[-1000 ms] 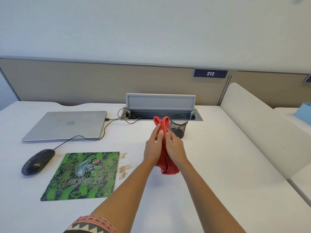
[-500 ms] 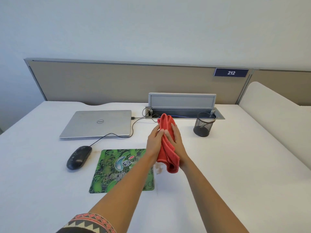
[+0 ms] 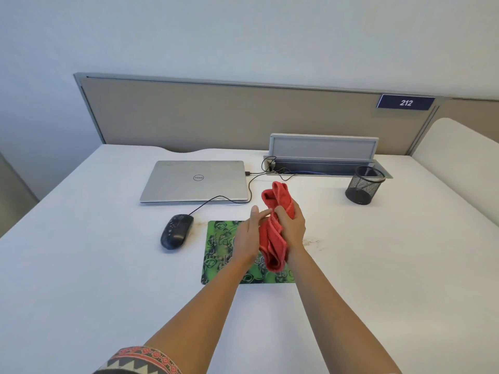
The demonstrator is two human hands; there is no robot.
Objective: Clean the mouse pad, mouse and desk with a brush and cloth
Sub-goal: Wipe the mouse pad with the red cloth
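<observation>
A bunched red cloth [image 3: 275, 238] hangs above the green printed mouse pad [image 3: 218, 265], which lies flat on the white desk [image 3: 81, 265]. My right hand [image 3: 293, 228] grips the cloth around its middle. My left hand [image 3: 249, 236] lies against the cloth's left side with straight fingers. A black wired mouse [image 3: 176, 230] sits on the desk left of the pad. Brownish dirt specks [image 3: 313, 242] mark the desk just right of the pad. No brush is in view.
A closed silver laptop [image 3: 194, 180] lies behind the mouse, its cable running to an open grey cable box [image 3: 324, 155]. A black mesh pen cup [image 3: 363, 188] stands at the right. A beige partition [image 3: 243, 117] closes the desk's back edge.
The view has swung left, so the desk items sit further right in frame. My hands and cloth now hang over the mouse pad, and my left fingers have loosened from the cloth.
</observation>
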